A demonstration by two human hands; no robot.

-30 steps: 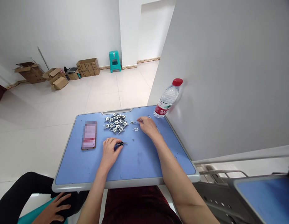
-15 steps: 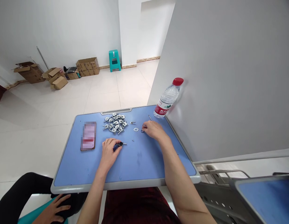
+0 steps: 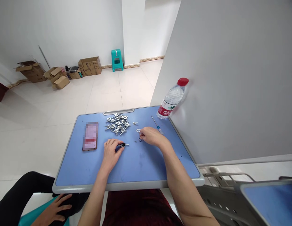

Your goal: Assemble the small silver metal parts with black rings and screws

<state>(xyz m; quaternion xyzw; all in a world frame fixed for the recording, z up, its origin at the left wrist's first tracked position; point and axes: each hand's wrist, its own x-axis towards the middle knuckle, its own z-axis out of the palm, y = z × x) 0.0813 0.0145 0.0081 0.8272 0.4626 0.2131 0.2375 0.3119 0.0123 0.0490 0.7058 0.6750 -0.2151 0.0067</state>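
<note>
My left hand [image 3: 111, 153] rests on the blue table, thumb and fingers closed around a small metal fitting [image 3: 123, 144] with a dark round middle and a thin rod pointing right. My right hand [image 3: 150, 136] is pinched, and a thin black rubber ring [image 3: 140, 140] shows at its fingertips. Just beyond those fingers lies a flat metal flange plate [image 3: 137, 130], partly covered. Between my hands is a tiny screw-like metal piece [image 3: 135, 141]. A small hook-shaped metal part [image 3: 135, 123] lies farther back, beside a pile of metal fittings [image 3: 117, 123].
A screwdriver [image 3: 157, 125] lies right of my right hand. A water bottle [image 3: 170, 102] stands at the back right against the grey partition [image 3: 218, 78]. At the left is a phone [image 3: 90, 136]. Another person's hand [image 3: 55, 210] is below the table's left corner.
My right hand has moved left and nearer to me, and the black ring has come along with it. The whole screwdriver is now uncovered. My left hand keeps its hold.
</note>
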